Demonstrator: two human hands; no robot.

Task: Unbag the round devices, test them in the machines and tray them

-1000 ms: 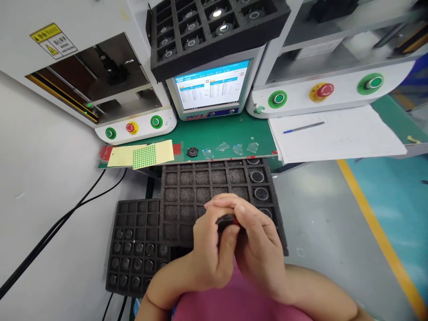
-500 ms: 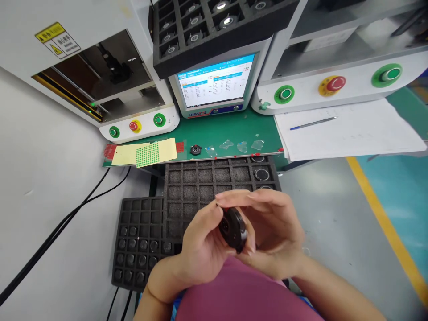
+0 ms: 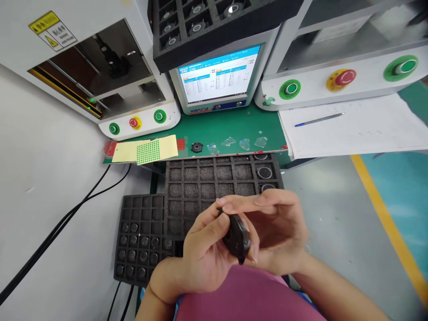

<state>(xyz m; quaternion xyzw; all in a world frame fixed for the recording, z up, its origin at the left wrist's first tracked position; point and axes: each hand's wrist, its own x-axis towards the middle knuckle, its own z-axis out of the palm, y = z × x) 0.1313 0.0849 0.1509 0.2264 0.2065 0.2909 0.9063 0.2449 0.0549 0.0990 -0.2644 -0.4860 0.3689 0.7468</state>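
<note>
A black round watch case is held on edge in front of my body. My left hand grips it, thumb pressed against its face. My right hand curls around the far side, and its fingertips meet my left fingers at the top edge of the case. Part of the case is hidden behind my fingers. Just beyond my hands lies a black foam tray with round watch pieces in its right column. A second, smaller foam tray holds several dark round pieces to the left.
On the green bench lie a round black part, clear film scraps and a green-dot sticker sheet. Papers with a pen lie right. A screen stands between two machines, under a loaded foam tray.
The watch case has tilted, so less of its face shows and more of its side edge. My left thumb has slid further over it. The camera view has shifted slightly.
</note>
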